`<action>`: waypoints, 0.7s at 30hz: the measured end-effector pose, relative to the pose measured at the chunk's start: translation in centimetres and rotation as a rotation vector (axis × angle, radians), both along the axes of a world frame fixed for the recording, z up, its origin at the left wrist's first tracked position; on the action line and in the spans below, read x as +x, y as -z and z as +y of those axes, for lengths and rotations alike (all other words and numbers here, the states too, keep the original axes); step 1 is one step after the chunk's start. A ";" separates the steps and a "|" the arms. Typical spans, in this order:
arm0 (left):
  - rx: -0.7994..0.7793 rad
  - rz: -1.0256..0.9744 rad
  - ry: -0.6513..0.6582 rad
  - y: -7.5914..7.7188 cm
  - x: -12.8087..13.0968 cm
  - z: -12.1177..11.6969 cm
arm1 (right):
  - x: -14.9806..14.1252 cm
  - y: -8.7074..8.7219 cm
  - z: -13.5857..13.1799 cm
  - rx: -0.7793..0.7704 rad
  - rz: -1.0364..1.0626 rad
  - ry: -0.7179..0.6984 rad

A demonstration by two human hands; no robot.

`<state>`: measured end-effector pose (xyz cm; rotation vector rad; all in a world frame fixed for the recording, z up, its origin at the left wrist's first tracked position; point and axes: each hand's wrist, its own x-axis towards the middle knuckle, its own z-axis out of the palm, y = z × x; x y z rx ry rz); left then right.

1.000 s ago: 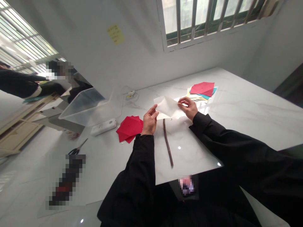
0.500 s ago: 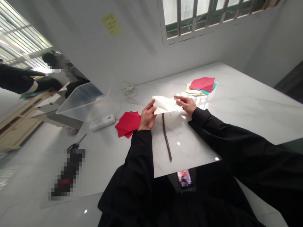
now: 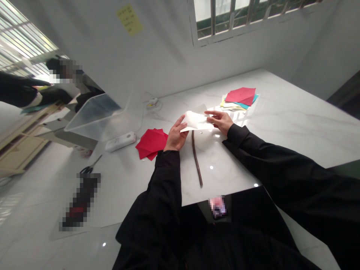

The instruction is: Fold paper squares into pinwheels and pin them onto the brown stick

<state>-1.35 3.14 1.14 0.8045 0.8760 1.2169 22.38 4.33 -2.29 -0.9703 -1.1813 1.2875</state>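
Observation:
Both of my hands hold one folded white sheet of paper point(image 3: 195, 120) just above the white marble table point(image 3: 281, 123). My left hand point(image 3: 176, 135) pinches its left end between thumb and fingers. My right hand point(image 3: 221, 120) grips its right end, fingers laid along the top edge. A thin dark brown stick point(image 3: 196, 157) lies on the table directly under the paper, pointing towards me. Folded red paper point(image 3: 151, 141) rests beside my left wrist.
A stack of coloured sheets with red on top point(image 3: 240, 98) lies beyond my right hand. A clear plastic tub point(image 3: 98, 116), a white power strip point(image 3: 120, 141) and scissors point(image 3: 90, 168) sit to the left. Another person point(image 3: 42, 93) stands at the far left.
The paper has been lowered and flattened from an open, raised shape into a narrow fold closer to the table. Both hands came down with it.

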 end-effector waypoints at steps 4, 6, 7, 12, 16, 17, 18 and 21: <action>0.032 -0.030 -0.002 -0.4 0.2 -0.4 | -0.1 -0.1 0.0 0.015 0.038 -0.017; 0.054 -0.057 0.039 -0.7 0.3 -0.8 | -0.2 -0.1 -0.1 0.015 0.061 -0.042; 0.058 -0.065 0.068 -0.9 0.4 -0.9 | -0.2 0.0 -0.1 0.013 0.067 -0.063; 0.039 -0.050 0.182 -1.4 0.5 -1.2 | -0.5 0.3 -0.2 0.010 0.055 -0.101; 0.039 -0.069 0.226 -1.5 0.6 -1.2 | -0.7 0.5 -0.2 0.012 0.074 -0.070; 0.040 -0.078 0.232 -1.6 0.7 -1.3 | -0.8 0.6 -0.2 0.010 0.076 -0.071; 0.042 -0.086 0.231 -1.7 0.8 -1.3 | -0.9 0.6 -0.2 0.009 0.071 -0.070; 0.053 -0.089 0.182 -1.9 1.0 -1.7 | -1.0 0.6 -0.2 -0.003 0.046 -0.043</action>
